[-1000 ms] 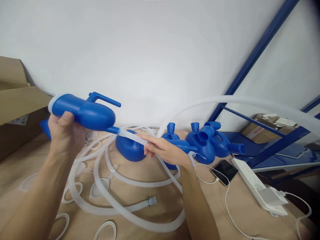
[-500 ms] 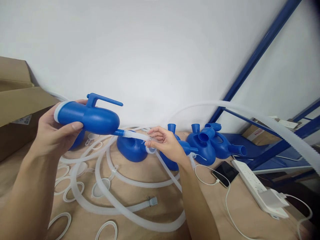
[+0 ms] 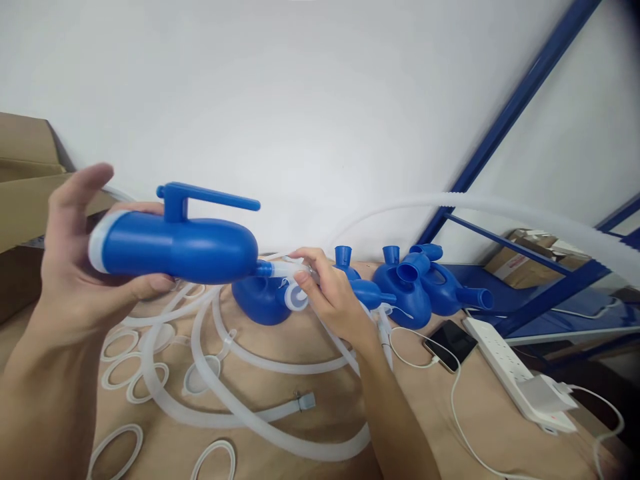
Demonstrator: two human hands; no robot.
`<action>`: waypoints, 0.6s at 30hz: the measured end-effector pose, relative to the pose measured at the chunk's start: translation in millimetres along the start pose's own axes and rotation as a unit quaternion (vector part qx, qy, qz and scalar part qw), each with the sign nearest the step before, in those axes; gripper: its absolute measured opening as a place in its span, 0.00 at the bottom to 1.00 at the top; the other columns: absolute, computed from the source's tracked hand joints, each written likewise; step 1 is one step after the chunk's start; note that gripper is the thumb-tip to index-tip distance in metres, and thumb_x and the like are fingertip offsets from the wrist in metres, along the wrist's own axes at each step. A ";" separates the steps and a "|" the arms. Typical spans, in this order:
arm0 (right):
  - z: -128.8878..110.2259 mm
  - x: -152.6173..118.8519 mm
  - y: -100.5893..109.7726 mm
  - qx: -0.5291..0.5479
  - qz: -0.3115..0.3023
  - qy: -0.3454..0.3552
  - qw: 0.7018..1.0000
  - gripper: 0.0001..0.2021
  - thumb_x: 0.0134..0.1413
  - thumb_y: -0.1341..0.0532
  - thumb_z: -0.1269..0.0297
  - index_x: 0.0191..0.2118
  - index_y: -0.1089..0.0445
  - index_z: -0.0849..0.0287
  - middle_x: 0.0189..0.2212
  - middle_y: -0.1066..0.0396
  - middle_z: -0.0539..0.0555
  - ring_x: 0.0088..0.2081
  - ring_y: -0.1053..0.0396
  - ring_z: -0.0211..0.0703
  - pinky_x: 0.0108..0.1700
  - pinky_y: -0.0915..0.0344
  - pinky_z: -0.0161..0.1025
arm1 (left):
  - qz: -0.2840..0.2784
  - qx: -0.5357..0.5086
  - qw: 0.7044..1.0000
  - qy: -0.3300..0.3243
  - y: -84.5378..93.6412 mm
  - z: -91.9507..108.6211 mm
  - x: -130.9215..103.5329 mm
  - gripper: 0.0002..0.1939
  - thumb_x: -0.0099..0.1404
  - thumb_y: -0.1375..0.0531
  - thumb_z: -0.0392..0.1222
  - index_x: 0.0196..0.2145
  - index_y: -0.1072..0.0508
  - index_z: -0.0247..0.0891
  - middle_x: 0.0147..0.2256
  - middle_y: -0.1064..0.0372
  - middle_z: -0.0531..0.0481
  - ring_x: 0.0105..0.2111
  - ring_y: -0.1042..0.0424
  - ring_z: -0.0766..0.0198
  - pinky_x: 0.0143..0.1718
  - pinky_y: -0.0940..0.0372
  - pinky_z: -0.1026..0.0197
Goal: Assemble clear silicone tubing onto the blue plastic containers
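Note:
My left hand [image 3: 70, 267] holds a blue bottle-shaped urinal head [image 3: 200, 248] lying sideways in the air, its thumb below and fingers behind. The piece has a white rim [image 3: 97, 241] at its wide end, against my palm, and a bar-like handle [image 3: 215, 194] on top. At its narrow right end, a translucent hose [image 3: 283, 269] fits over the blue spout [image 3: 264, 268]. My right hand [image 3: 327, 293] is closed on that hose near the joint; some fingers are hidden. A small white cap [image 3: 296, 297] hangs just below my right fingers.
Several blue urinal bottles [image 3: 263, 300] stand behind, near the wall. Coiled hose [image 3: 200, 417] and white rings [image 3: 215, 460] lie on the brown surface. To the right are a phone [image 3: 451, 343], a power strip [image 3: 515, 373] and a blue shelf frame [image 3: 505, 127]. A cardboard box [image 3: 30, 193] stands left.
The blue urinal head has come a little lower and closer and now lies more level. My left index finger has lifted off the rim. My right hand grips nearer the spout.

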State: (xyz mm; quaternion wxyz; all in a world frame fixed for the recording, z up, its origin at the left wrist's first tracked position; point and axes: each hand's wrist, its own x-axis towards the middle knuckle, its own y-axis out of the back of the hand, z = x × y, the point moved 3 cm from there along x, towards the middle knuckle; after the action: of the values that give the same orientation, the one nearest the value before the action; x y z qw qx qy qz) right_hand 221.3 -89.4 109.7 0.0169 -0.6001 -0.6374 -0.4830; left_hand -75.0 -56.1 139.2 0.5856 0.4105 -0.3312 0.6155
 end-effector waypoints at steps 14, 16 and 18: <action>-4.0 -7.0 32.8 -0.177 0.136 0.055 0.973 0.24 0.76 0.52 0.61 0.23 0.48 0.54 0.18 0.45 0.46 0.20 0.49 0.36 0.27 0.52 0.40 | -0.206 0.190 0.960 -0.017 -52.5 14.5 -18.3 0.29 0.60 0.30 0.64 0.50 0.28 0.44 0.42 0.21 0.51 0.35 0.19 0.57 0.33 0.24 0.61; -0.2 -6.1 33.1 -0.175 0.158 0.032 0.971 0.24 0.75 0.51 0.60 0.22 0.48 0.54 0.18 0.45 0.46 0.20 0.48 0.36 0.27 0.53 0.40 | -0.200 0.191 0.960 -0.039 -61.3 17.5 -21.1 0.26 0.63 0.31 0.61 0.51 0.29 0.43 0.41 0.21 0.51 0.35 0.20 0.58 0.34 0.24 0.61; 4.2 -5.3 33.5 -0.151 0.175 0.002 0.973 0.24 0.75 0.51 0.59 0.22 0.49 0.54 0.17 0.45 0.46 0.20 0.47 0.36 0.27 0.52 0.40 | -0.185 0.182 0.963 -0.067 -68.6 18.8 -25.5 0.25 0.65 0.31 0.55 0.54 0.29 0.44 0.44 0.21 0.49 0.38 0.19 0.56 0.38 0.23 0.59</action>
State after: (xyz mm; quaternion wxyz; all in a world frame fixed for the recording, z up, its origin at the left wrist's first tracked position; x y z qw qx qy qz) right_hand 251.3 -97.0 124.2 0.0116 -0.6966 -0.4425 -0.5646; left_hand -5.2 -77.7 119.7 0.5813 0.6048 -0.1706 0.5170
